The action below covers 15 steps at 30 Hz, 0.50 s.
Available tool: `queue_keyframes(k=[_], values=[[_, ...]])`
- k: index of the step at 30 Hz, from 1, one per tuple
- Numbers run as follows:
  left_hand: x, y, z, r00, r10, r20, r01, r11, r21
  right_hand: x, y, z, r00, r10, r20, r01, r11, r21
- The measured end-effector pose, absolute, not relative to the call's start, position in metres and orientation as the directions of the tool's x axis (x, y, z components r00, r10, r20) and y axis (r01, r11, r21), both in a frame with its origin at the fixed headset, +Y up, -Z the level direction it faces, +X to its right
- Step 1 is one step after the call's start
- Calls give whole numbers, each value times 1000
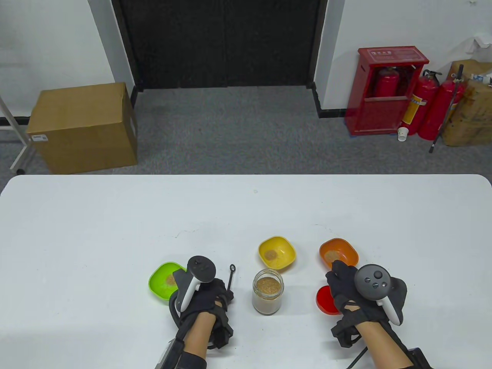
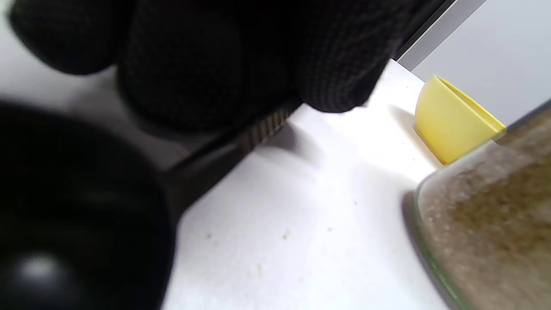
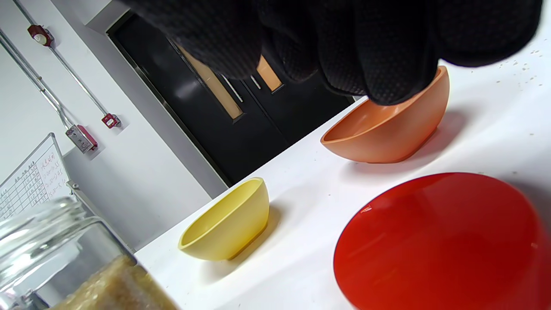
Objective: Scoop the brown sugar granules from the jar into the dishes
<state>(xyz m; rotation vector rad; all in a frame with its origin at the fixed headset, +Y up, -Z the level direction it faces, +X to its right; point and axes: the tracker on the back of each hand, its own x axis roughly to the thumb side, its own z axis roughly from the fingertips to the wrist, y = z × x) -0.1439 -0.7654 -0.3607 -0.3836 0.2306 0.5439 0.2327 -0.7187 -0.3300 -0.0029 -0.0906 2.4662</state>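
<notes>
An open glass jar [image 1: 268, 293] of brown sugar stands at the front middle of the table; it also shows in the left wrist view [image 2: 490, 224] and the right wrist view [image 3: 64, 267]. The green dish [image 1: 164, 280], yellow dish [image 1: 276, 251] and orange dish [image 1: 338, 250] each hold a little sugar. My left hand [image 1: 207, 300], just left of the jar, grips a black spoon [image 2: 77, 215]; the spoon's handle end [image 1: 231, 273] points away from me. My right hand [image 1: 346, 288] hovers empty over the red jar lid [image 1: 326, 300], fingers [image 3: 387, 51] toward the orange dish [image 3: 387, 129].
The dishes, jar and lid crowd the front middle of the white table [image 1: 115, 230]. A few sugar grains lie scattered on the table near the jar [image 2: 284, 234]. Beyond the table's far edge are a cardboard box [image 1: 82, 127] and red fire extinguishers [image 1: 426, 103].
</notes>
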Motion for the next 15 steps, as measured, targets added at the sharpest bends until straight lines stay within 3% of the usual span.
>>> queue_keyframes(k=[15], values=[[-141,-760,-353,858,434,-275,-508,800,-320,234,-714,-328,-779,627,17,-626,-777,-66]])
